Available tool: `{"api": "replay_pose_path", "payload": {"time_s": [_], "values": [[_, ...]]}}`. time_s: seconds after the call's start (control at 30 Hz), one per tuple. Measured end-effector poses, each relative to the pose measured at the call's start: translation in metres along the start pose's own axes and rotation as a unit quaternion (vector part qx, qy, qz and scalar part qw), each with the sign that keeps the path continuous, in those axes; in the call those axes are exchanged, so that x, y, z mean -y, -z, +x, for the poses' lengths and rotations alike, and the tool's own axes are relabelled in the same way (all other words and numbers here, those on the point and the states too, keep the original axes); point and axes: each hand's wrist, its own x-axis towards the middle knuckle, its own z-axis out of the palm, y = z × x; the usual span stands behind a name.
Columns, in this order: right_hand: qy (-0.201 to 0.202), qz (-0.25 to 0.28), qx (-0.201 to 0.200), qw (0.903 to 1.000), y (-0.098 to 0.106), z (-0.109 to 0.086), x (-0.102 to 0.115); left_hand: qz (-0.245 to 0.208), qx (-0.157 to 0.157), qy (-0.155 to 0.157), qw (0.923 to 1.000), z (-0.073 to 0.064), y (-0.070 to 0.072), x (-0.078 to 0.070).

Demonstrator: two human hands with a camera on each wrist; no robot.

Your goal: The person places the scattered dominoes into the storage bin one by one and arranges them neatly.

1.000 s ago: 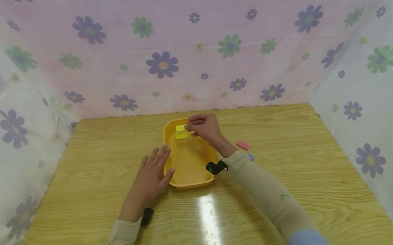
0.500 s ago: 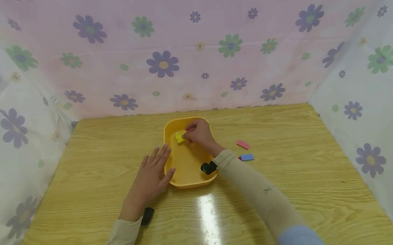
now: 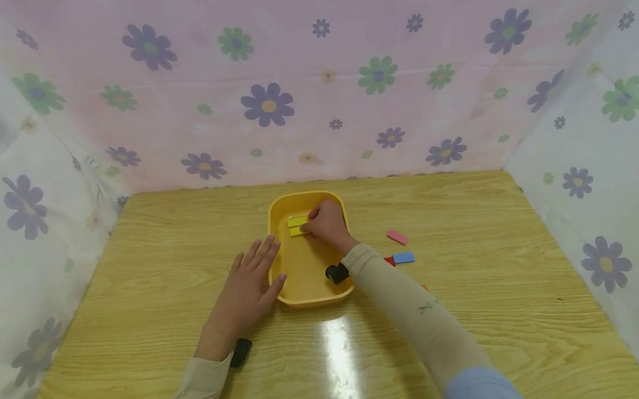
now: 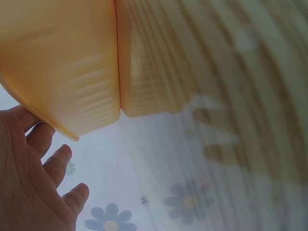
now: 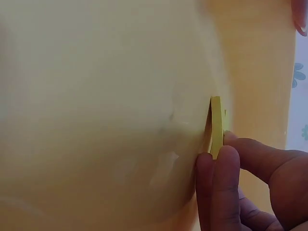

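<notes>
A yellow-orange plastic tray (image 3: pixel 306 278) stands on the wooden table. In its far part two thin yellow blocks lie side by side, the back block (image 3: pixel 297 221) close against the front block (image 3: pixel 295 232). My right hand (image 3: pixel 329 225) reaches into the tray and pinches the front block at its right end. In the right wrist view the yellow block (image 5: pixel 217 126) shows between thumb and fingertips, close over the tray's floor. My left hand (image 3: pixel 250 293) rests with fingers spread and fairly straight at the tray's left rim; in the left wrist view its fingertips touch the rim.
Right of the tray lie a pink block (image 3: pixel 397 237), a blue block (image 3: pixel 403 258) and a red piece (image 3: pixel 389 261) partly behind the right sleeve. An orange bit (image 3: pixel 425 287) peeks out beside the forearm. A flowered cloth (image 3: pixel 313 129) hangs behind the table.
My right hand has brought a yellow block from the tray's far end down beside the other one. The right forearm has shifted left, uncovering the blue block. My left hand stays put.
</notes>
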Motion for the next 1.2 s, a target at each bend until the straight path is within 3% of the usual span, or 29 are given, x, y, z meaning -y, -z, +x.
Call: {"api": "replay_pose_path", "payload": {"time_s": [0.6, 1.2], "values": [[-0.005, -0.029, -0.021, 0.9993, -0.0045, 0.0059, 0.0001, -0.006, 0.01, 0.008, 0.9999, -0.0001, 0.0015, -0.0005], [-0.014, -0.037, 0.004, 0.9992, 0.0034, 0.0011, 0.0065, -0.003, 0.01, 0.013, 0.9999, -0.0005, -0.0003, -0.0004]]}}
